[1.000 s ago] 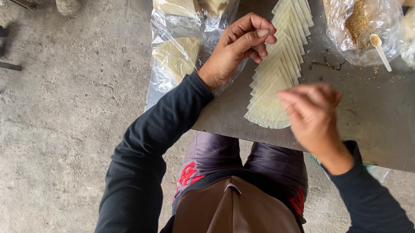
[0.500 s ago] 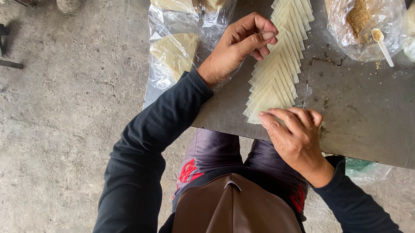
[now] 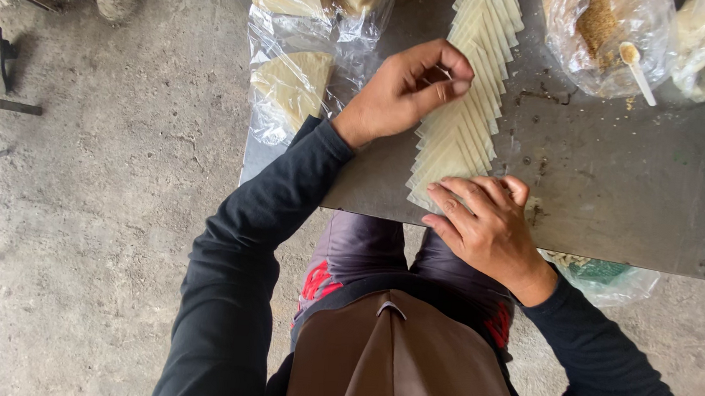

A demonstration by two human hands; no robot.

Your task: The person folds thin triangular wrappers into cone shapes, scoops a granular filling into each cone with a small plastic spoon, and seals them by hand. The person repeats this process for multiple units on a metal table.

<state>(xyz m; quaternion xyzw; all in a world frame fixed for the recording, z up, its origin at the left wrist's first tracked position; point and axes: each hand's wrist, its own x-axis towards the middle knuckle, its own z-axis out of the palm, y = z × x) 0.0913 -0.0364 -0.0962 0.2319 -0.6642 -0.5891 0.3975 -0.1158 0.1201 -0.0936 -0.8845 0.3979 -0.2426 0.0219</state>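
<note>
Pale pastry sheets (image 3: 464,106), fanned in a row, on a metal tabletop (image 3: 621,194).
Left hand (image 3: 407,89) pinches a sheet mid-row; right hand (image 3: 485,221) lies flat, fingers spread, on the row's end at the near edge.

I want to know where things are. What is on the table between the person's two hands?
In the head view, a fanned row of pale wrapper sheets runs between the left hand and the right hand; both touch it.
</note>
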